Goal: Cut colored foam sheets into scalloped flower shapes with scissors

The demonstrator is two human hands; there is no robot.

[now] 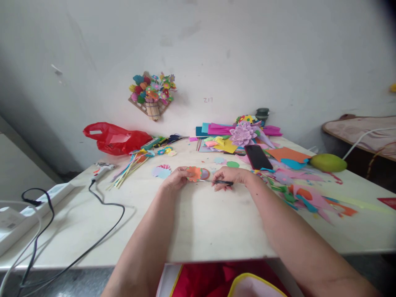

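Over the middle of the table, my left hand (pixel 177 178) pinches an orange flower-shaped cutout (pixel 194 173) by its left edge. A brownish-purple rounded piece (pixel 205 175) shows just right of the flower; whether the two are joined I cannot tell. My right hand (pixel 228 175) is closed on a pair of scissors (pixel 224 182) with dark handles. Their blades point left and reach the lower edge of the cutout. Pale blue scalloped cutouts (pixel 161 171) lie left of my left hand. Beyond my right hand rests a green round piece (pixel 232 164).
A black phone (pixel 258 157), colored scraps (pixel 305 198) and a green-yellow fruit (pixel 328 163) lie to the right. Leftward are a glue gun (pixel 103 170) with its cord, a power strip (pixel 46 200), thin sticks (pixel 126 172) and a red plastic bag (pixel 119 140).
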